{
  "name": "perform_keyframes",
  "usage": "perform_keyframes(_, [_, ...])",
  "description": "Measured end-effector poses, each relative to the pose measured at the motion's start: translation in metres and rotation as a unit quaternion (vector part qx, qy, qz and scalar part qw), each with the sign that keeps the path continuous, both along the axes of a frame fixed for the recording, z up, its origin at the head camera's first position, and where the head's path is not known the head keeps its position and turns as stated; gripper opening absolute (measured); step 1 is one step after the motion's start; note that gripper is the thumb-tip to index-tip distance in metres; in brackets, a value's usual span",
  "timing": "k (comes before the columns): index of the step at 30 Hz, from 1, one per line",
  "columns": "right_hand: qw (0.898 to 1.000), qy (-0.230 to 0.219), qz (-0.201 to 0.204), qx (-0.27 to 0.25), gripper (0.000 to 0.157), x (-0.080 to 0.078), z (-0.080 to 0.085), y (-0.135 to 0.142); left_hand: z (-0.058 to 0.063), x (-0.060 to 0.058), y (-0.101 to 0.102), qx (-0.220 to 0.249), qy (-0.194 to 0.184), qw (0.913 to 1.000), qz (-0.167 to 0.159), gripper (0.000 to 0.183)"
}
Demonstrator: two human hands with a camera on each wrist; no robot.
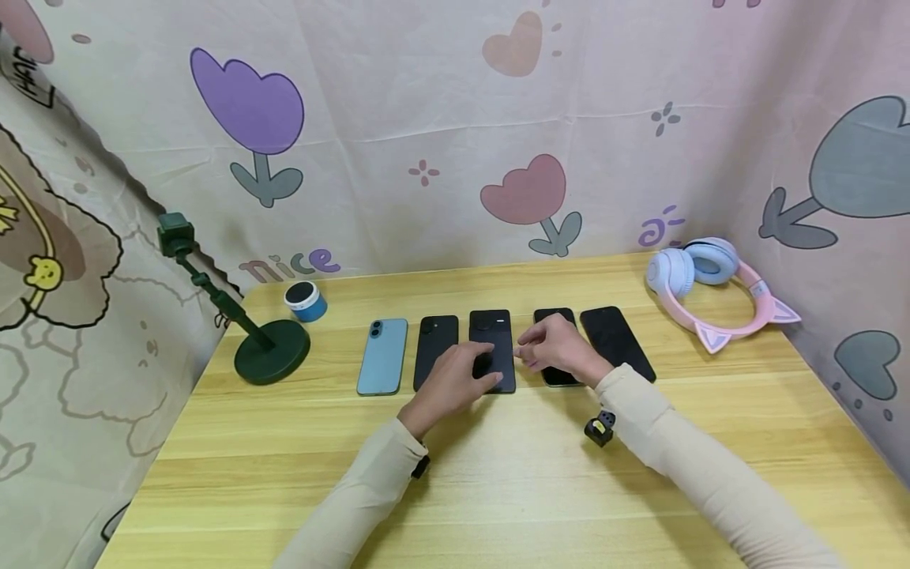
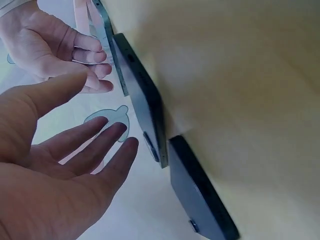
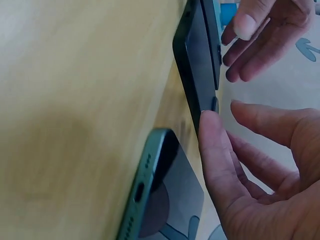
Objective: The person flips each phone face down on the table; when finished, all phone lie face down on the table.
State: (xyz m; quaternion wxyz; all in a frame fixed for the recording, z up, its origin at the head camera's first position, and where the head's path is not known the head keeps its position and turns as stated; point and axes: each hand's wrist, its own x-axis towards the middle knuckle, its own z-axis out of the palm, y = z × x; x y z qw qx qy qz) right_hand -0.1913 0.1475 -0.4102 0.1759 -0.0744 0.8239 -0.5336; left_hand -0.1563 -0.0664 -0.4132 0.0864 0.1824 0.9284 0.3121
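Five phones lie in a row on the wooden table. My left hand point(image 1: 455, 378) is over the middle dark phone point(image 1: 502, 340), thumb and fingers spread apart with nothing between them. It also overlaps the black phone point(image 1: 435, 336) on its left. My right hand point(image 1: 558, 345) hovers over the fourth phone point(image 1: 558, 378), fingers loosely bent toward the middle phone's right edge. In the right wrist view that fourth phone point(image 3: 175, 210) shows a green frame and a glossy screen; the hand's palm is bare. A light blue phone point(image 1: 382, 359) is at the left end, a black phone point(image 1: 617, 344) at the right.
A dark green lamp-like stand point(image 1: 273, 356) and a small blue and white speaker point(image 1: 306, 302) are at the back left. Pink and blue cat-ear headphones point(image 1: 711, 292) lie at the back right. A patterned cloth point(image 1: 398, 95) hangs behind the table point(image 1: 498, 490).
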Motion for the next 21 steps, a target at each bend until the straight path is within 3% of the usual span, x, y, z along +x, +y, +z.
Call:
perform_keyframes(12, [0.997, 0.019, -0.009, 0.071, 0.03, -0.004, 0.011, 0.024, 0.006, -0.015, 0.027, 0.018, 0.014, 0.9994, -0.025, 0.047])
perform_keyframes(21, [0.996, 0.011, -0.032, 0.086, 0.039, -0.004, 0.016, 0.046, 0.007, -0.026, 0.051, 0.031, -0.009, 0.9993, -0.018, 0.046])
